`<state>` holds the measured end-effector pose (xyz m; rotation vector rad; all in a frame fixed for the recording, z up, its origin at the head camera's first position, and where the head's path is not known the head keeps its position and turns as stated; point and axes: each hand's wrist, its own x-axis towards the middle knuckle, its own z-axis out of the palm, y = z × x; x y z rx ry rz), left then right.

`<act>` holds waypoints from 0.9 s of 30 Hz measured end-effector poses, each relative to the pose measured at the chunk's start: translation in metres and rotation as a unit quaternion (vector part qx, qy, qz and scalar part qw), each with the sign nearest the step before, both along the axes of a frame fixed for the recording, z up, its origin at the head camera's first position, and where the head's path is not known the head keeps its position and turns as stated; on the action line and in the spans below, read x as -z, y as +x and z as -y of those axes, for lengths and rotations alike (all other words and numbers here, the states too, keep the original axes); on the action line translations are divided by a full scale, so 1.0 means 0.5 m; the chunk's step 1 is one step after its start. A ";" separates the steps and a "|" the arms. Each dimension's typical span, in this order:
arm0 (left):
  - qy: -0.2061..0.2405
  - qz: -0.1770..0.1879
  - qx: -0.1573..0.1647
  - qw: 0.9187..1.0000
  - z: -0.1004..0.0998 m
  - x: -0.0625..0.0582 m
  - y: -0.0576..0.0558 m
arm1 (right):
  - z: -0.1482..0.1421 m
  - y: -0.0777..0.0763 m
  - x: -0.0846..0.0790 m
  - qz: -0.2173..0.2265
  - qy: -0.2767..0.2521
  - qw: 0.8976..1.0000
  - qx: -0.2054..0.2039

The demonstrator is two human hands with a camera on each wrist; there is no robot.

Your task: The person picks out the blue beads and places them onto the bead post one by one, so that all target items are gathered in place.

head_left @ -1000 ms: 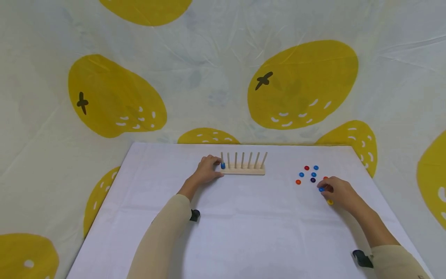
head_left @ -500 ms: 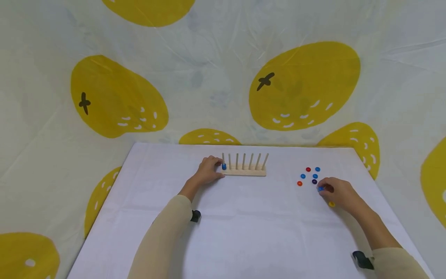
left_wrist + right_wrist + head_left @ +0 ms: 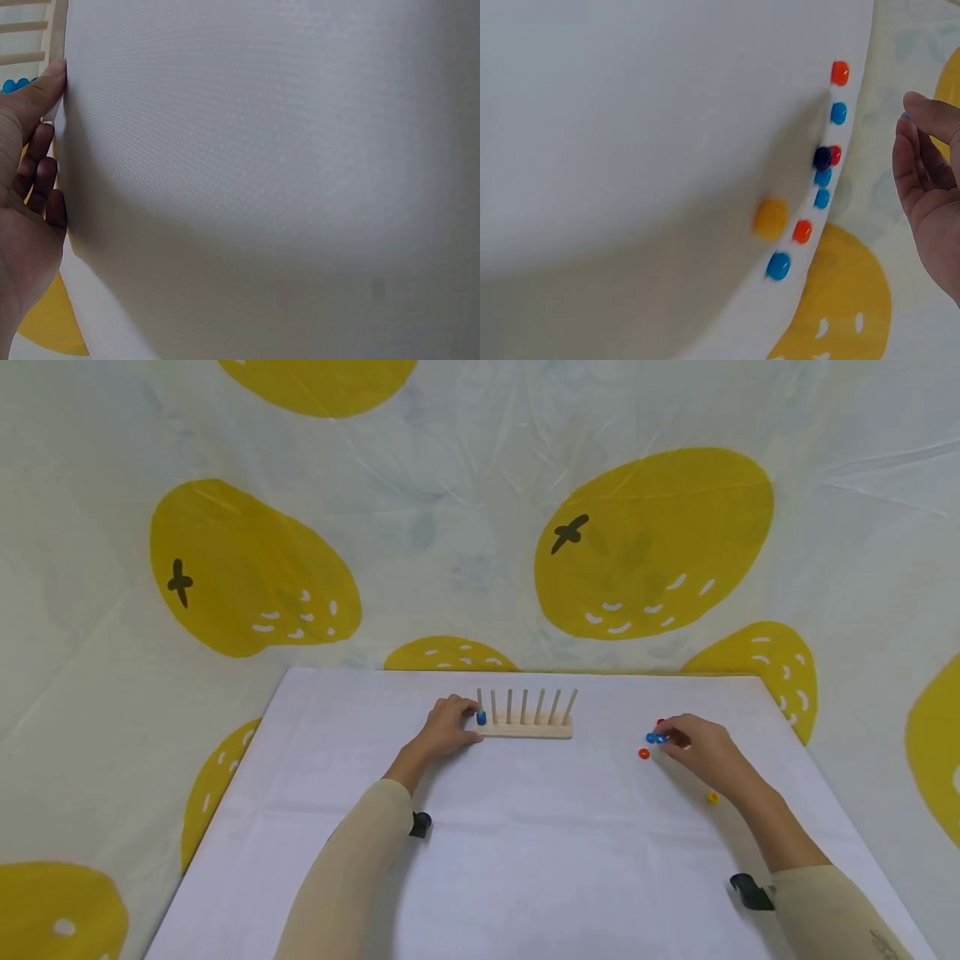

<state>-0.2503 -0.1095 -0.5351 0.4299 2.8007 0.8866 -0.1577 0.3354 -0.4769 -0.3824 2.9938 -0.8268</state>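
Note:
At the left end of a wooden peg rack, my left hand grips the base, its thumb on the front corner. Blue beads sit stacked on the leftmost peg; the other pegs are bare. My right hand pinches a small blue bead between thumb and forefinger, above the table among the loose beads. In the head view it overlaps several of them. A blue bead, an orange-red bead and a red bead show by its fingertips.
A yellow bead lies nearer, below the right wrist. The right wrist view also shows a dark purple bead and several more beads. The white-covered table ends at a patterned cloth behind.
My right hand has lifted the blue bead and moved left and farther back across the loose beads. My left hand has stayed at the rack.

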 end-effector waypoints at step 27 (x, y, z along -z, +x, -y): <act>-0.003 0.000 0.004 1.000 0.005 0.006 -0.004 | 0.260 -0.095 -0.085 -0.092 -0.095 0.986 -0.103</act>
